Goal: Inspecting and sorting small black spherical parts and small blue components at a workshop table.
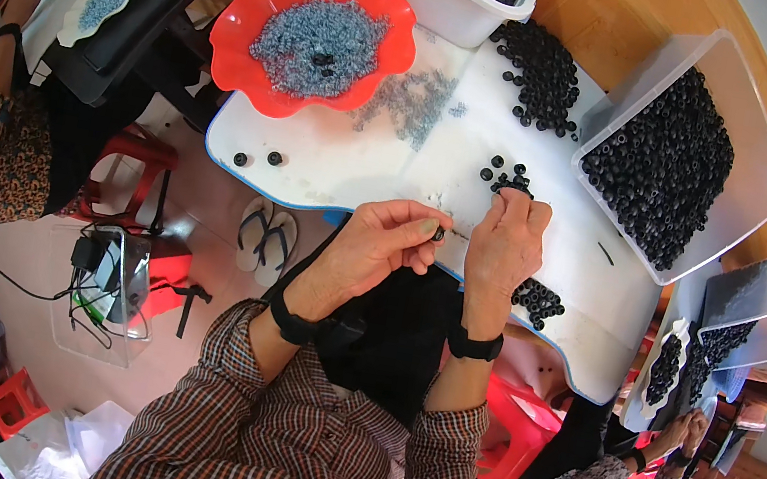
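While L hand (pixel 381 242) pinches black pc (pixel 438 234) by table's (pixel 332 180) near edge, R hand's (pixel 506 245) fingers bunch at loose pcs (pixel 519 179) farther right, grip hidden; slack pinch could drop L pc overboard.

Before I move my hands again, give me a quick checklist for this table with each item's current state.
1. Left hand has a black piece: ok, pinched at the fingertips.
2. Right hand has a piece: cannot tell, its fingertips cover that spot.
3. Red bowl holds only pale pieces: not ok, dark bits lie among them.
4. White tabletop free of loose black pieces: not ok, two lie near its left end.
5. Clear bin stocked: ok, many black pieces inside.
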A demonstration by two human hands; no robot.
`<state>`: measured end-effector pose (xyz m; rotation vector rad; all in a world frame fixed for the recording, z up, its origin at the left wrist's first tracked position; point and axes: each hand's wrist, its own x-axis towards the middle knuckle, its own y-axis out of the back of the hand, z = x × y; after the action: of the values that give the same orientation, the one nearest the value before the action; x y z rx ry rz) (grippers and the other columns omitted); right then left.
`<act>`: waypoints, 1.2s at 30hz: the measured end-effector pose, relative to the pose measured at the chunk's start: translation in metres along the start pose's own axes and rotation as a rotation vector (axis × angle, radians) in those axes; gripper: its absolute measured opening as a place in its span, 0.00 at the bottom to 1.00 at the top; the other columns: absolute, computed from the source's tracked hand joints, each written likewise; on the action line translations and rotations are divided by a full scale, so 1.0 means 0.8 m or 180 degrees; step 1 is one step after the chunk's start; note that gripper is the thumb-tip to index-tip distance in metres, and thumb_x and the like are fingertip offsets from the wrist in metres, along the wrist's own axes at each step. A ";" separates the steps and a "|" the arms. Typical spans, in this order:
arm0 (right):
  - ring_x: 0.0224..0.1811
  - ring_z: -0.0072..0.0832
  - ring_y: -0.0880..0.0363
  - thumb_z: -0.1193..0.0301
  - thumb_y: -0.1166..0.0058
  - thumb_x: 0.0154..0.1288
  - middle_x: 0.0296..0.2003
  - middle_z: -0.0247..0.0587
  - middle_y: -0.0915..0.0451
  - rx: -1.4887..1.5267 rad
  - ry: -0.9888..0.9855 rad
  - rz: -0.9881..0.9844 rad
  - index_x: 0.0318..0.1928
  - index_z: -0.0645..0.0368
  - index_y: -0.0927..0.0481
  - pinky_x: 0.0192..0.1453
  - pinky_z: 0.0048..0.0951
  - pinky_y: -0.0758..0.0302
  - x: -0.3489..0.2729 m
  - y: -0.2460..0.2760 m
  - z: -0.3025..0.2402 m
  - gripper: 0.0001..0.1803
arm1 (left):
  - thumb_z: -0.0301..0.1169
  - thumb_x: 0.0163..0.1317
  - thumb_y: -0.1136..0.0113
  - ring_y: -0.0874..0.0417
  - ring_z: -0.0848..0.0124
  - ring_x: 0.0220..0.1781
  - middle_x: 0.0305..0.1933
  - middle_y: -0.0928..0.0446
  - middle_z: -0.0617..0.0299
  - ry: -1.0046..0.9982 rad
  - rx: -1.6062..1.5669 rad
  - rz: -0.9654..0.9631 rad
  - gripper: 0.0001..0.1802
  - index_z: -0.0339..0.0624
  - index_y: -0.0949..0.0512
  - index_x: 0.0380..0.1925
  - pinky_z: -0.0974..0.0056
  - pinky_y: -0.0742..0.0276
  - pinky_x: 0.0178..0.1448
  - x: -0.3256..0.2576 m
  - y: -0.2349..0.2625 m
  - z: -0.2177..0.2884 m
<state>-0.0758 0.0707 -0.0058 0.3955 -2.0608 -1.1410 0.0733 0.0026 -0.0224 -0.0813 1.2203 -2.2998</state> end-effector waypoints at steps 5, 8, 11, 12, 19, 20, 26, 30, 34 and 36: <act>0.36 0.43 0.22 0.73 0.46 0.64 0.38 0.43 0.28 -0.0030 0.0083 -0.0137 0.39 0.57 0.21 0.34 0.43 0.25 0.010 0.000 -0.001 0.04 | 0.29 0.70 0.44 0.20 0.76 0.33 0.38 0.20 0.58 0.0025 -0.0019 -0.0027 0.13 0.31 0.21 0.50 0.70 0.20 0.38 0.000 0.001 0.000; 0.37 0.44 0.22 0.74 0.46 0.64 0.39 0.44 0.28 -0.0063 0.0171 -0.0251 0.38 0.58 0.22 0.35 0.43 0.25 0.010 0.003 0.001 0.04 | 0.29 0.70 0.43 0.20 0.76 0.32 0.38 0.20 0.58 0.0016 -0.0006 -0.0007 0.14 0.31 0.21 0.50 0.70 0.20 0.37 0.000 0.002 -0.001; 0.38 0.45 0.22 0.75 0.46 0.63 0.39 0.45 0.27 0.0160 0.0235 -0.0299 0.36 0.59 0.23 0.37 0.43 0.25 0.000 0.017 -0.004 0.02 | 0.29 0.70 0.44 0.20 0.76 0.32 0.38 0.20 0.58 0.0002 -0.0024 -0.0005 0.14 0.31 0.21 0.50 0.71 0.20 0.37 0.001 0.002 -0.002; 0.38 0.46 0.22 0.76 0.46 0.62 0.38 0.46 0.26 0.0398 0.0244 -0.0302 0.36 0.60 0.24 0.37 0.43 0.25 -0.006 0.021 -0.006 0.02 | 0.29 0.70 0.44 0.20 0.76 0.32 0.38 0.20 0.58 0.0004 -0.0014 0.0014 0.14 0.31 0.21 0.49 0.71 0.20 0.37 0.001 0.002 -0.002; 0.37 0.46 0.21 0.78 0.45 0.61 0.36 0.45 0.23 0.0662 0.0085 -0.0407 0.37 0.61 0.25 0.40 0.42 0.24 -0.016 0.025 -0.006 0.04 | 0.29 0.70 0.44 0.20 0.76 0.32 0.38 0.20 0.57 -0.0011 -0.0046 0.0030 0.14 0.31 0.21 0.49 0.71 0.20 0.36 0.002 0.002 -0.004; 0.37 0.46 0.21 0.78 0.45 0.61 0.36 0.46 0.23 0.0723 0.0010 -0.0413 0.38 0.61 0.25 0.40 0.42 0.24 -0.015 0.027 -0.008 0.05 | 0.29 0.70 0.44 0.20 0.76 0.32 0.38 0.20 0.57 -0.0013 -0.0044 0.0030 0.14 0.31 0.21 0.49 0.71 0.20 0.36 0.002 0.002 -0.004; 0.39 0.45 0.20 0.78 0.47 0.62 0.38 0.46 0.23 0.0544 0.0183 -0.0545 0.41 0.61 0.23 0.41 0.42 0.23 -0.015 0.028 -0.005 0.06 | 0.29 0.70 0.44 0.20 0.76 0.32 0.38 0.19 0.57 -0.0022 -0.0072 0.0053 0.13 0.31 0.21 0.49 0.71 0.21 0.36 0.001 0.000 -0.005; 0.39 0.46 0.20 0.77 0.48 0.63 0.38 0.46 0.24 0.0249 0.0456 -0.0539 0.42 0.61 0.22 0.41 0.43 0.23 -0.019 0.024 -0.003 0.07 | 0.29 0.70 0.44 0.20 0.76 0.31 0.38 0.19 0.57 -0.0028 -0.0087 0.0073 0.14 0.31 0.21 0.49 0.72 0.21 0.36 0.000 0.000 -0.005; 0.35 0.43 0.20 0.79 0.47 0.61 0.37 0.46 0.24 0.0582 0.0311 -0.0377 0.42 0.62 0.22 0.39 0.38 0.22 -0.025 0.022 -0.001 0.08 | 0.30 0.70 0.43 0.20 0.76 0.32 0.38 0.19 0.57 -0.0009 -0.0155 0.0073 0.14 0.31 0.21 0.48 0.72 0.22 0.36 0.000 0.001 -0.004; 0.31 0.32 0.20 0.81 0.45 0.62 0.34 0.42 0.21 0.1930 -0.0337 -0.0454 0.42 0.64 0.22 0.37 0.30 0.23 -0.032 0.023 0.003 0.07 | 0.30 0.70 0.43 0.20 0.76 0.32 0.38 0.19 0.57 -0.0015 -0.0189 0.0075 0.14 0.31 0.21 0.48 0.73 0.22 0.36 -0.001 0.000 -0.004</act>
<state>-0.0586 0.0970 -0.0033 0.7950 -2.4846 -0.5963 0.0732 0.0051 -0.0244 -0.0931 1.2808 -2.2422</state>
